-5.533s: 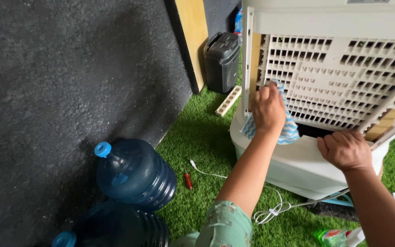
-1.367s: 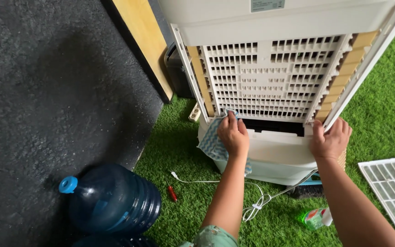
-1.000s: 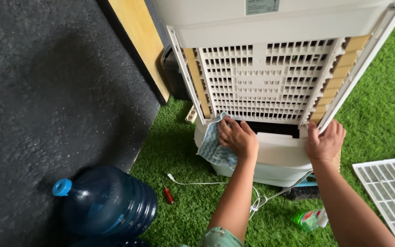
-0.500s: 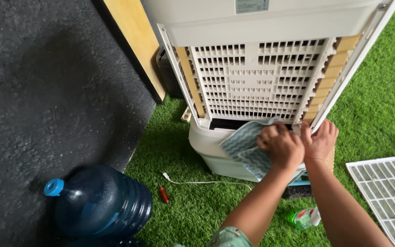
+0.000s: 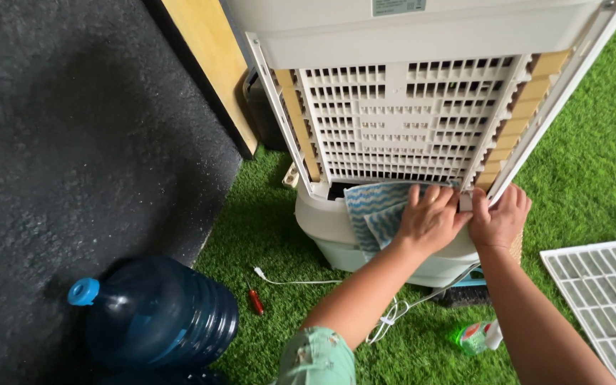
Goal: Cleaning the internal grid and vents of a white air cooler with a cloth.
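A blue-and-white striped cloth [image 5: 372, 214] is lying crumpled against the white air cooler's [image 5: 422, 93] lower body, below its grille.

Bright even daylight, soft shadows, sharp focus.

head view | worn on head | faces steeply down and forward | close, within arm's reach | single view

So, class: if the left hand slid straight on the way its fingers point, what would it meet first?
The left hand, pressing the blue striped cloth, points up the cooler; it would probably first meet the bottom edge of the white slotted grille, though depth is uncertain.
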